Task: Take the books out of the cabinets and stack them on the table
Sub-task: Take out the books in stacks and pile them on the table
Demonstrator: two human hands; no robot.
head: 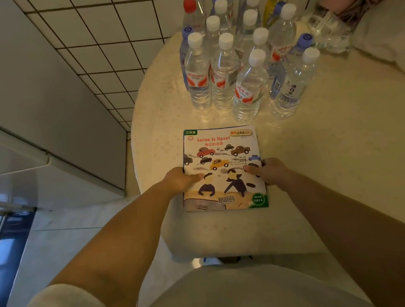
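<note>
A thin picture book [220, 152] titled "Lorna Is Upset", with cars and two figures on its cover, lies flat on the pale round table [331, 167] near its front left edge. My left hand [180, 179] grips the book's left edge, thumb on the cover. At the book's right edge, my right hand [268, 171] holds it the same way, thumb on top. I cannot tell whether more books lie under it.
Several clear water bottles [245, 60] stand in a cluster just behind the book. One bottle [327, 29] lies on its side at the far right beside a cloth heap [386, 42]. A grey cabinet [48, 112] stands left of the table, over tiled floor [105, 39].
</note>
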